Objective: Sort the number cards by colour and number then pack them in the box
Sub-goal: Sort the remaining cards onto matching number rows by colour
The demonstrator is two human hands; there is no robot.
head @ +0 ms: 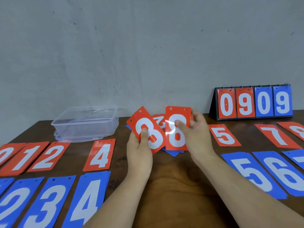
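My left hand [139, 150] grips a red 3 card [151, 137], thumb on its face. My right hand [195, 134] holds a red 8 card [176, 137] upright beside it, thumb on the numeral. Behind and under them lies a loose pile of red and blue cards [172, 152]. Sorted red cards lie in a row: 0 [6, 153], 1 [24, 158], 2 [47, 157], 4 [100, 155], 5 [224, 135], 7 [276, 135], 8 [296, 129]. In front lie blue 2 [14, 203], 3 [47, 203], 4 [88, 199], 5 [253, 173], 6 [284, 171]. The clear plastic box [85, 124] stands at the back left.
A flip scoreboard [253, 102] showing 0 9 0 9 stands at the back right against the grey wall. The brown wooden table [172, 186] shows bare wood between my forearms. Another blue card [297, 158] lies at the right edge.
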